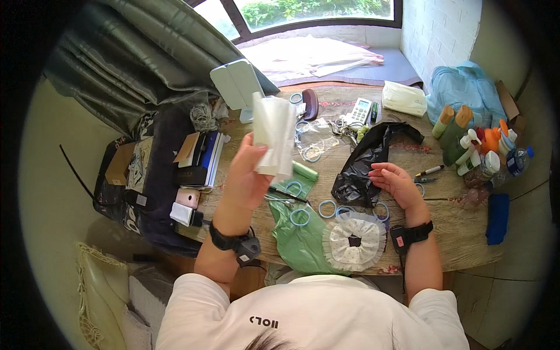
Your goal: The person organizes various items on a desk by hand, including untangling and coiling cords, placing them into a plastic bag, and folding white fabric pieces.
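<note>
My left hand (250, 175) is raised above the table, gripping a folded whitish sheet (276, 135), perhaps tissue or thin plastic. My right hand (396, 181) hovers at the edge of a crumpled black plastic bag (361, 170), fingers slightly curled with nothing visible in them; whether the fingertips touch the bag I cannot tell. Between my forearms lies a green plastic bag (297, 236), partly unrolled from a green roll (305, 170). A white ruffled scrunchie (334, 245) rests partly over it. Light-blue rings (327, 209) are scattered around, and a black pen (288, 194) lies below the left hand.
Books (205, 157) and a pink device (188, 197) stand at the left. Towards the window are a tablet case (232, 83), keys (343, 127), a remote control (361, 111) and a tissue pack (403, 98). Bottles (472, 153) and a blue bag (459, 89) crowd the right side.
</note>
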A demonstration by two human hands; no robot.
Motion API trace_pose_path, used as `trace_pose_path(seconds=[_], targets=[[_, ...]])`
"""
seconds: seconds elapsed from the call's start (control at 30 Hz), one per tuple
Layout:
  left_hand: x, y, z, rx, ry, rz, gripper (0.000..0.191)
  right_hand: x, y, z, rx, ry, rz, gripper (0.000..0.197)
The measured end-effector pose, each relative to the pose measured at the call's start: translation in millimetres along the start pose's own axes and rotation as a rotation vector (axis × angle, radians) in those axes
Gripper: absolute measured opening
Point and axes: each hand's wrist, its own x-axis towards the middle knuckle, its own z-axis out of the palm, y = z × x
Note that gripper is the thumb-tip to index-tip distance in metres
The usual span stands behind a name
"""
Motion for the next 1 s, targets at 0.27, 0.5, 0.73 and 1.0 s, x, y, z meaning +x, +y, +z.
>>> trace_pose_path(seconds=[0.27, 0.5, 0.73, 1.0], targets=[[6.7, -76.2, 37.5, -0.104, -0.056, -0.095, 0.047, 2.5, 2.0, -0.9, -0.031, -0.040, -0.006, 0.034], [-0.8, -133.4, 52.9, 0.034, -0.341, -0.292, 0.040, -1.9, 6.8, -1.7, 0.066, -0.138, -0.045, 0.049], [1.8, -156.5, 37.6, 0.344, -0.336, -0.148, 0.033, -15.6, -0.6, 18.6, 0.201, -0.269, -0.198, 0.060], [-2.7, -125.1, 29.1, 0.651, -0.348, -0.202, 0.032, -11.0, 8.0, 5.7, 0.126, 0.024, -0.218, 0.032]])
